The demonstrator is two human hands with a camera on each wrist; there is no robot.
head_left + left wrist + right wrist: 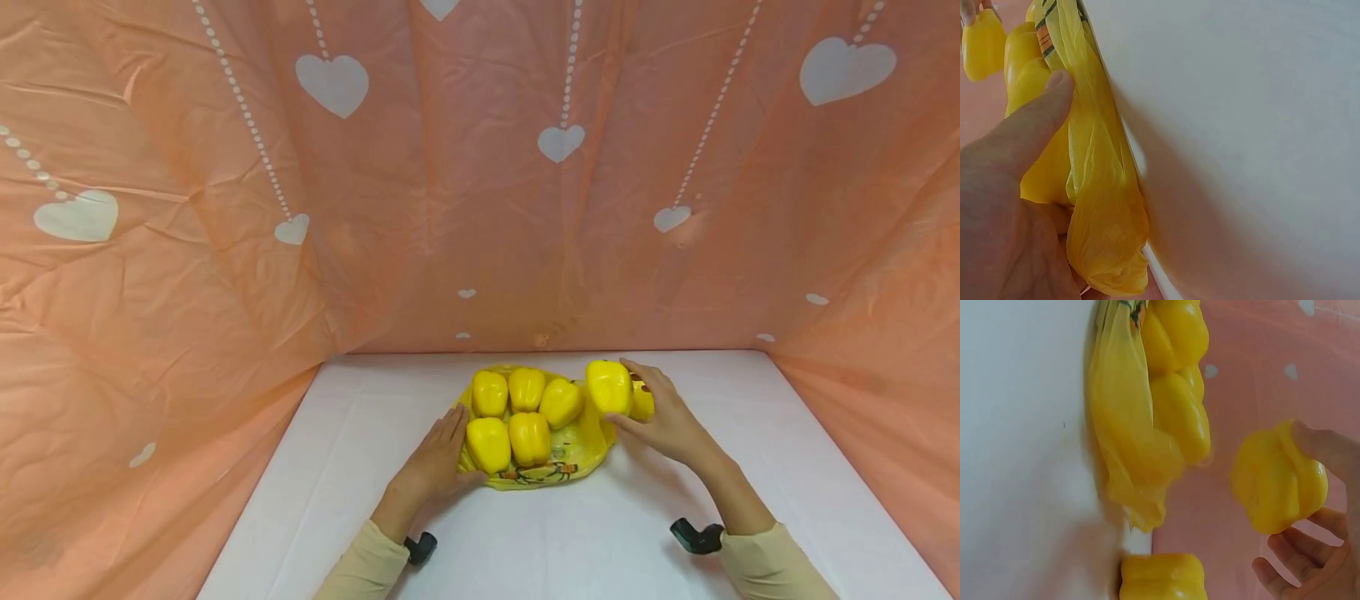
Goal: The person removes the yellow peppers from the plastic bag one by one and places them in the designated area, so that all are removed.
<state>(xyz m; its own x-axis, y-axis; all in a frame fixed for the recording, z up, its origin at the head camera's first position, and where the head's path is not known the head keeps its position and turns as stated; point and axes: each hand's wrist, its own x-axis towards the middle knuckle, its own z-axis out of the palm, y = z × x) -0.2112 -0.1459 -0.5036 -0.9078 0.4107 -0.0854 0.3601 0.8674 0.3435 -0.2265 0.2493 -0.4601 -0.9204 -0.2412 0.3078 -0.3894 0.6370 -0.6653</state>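
Note:
My right hand point(667, 421) holds a yellow bell pepper point(609, 387) between thumb and fingers; in the right wrist view the held pepper point(1279, 478) hangs clear of the table. Several more yellow bell peppers point(529, 438) sit in two rows on a thin yellow plastic bag point(588, 437) with dark printed lines. At the bag's left edge my left hand point(435, 458) rests with fingers stretched along it. The left wrist view has its thumb point(1035, 125) against the bag point(1104, 206), while its other fingers are partly hidden behind.
Another yellow pepper point(642, 402) stands on the white table point(570, 542) beyond the right hand, partly covered by it. Peach curtains point(480, 208) with white hearts enclose the back and both sides. Black wrist devices point(697, 536) sit by each sleeve.

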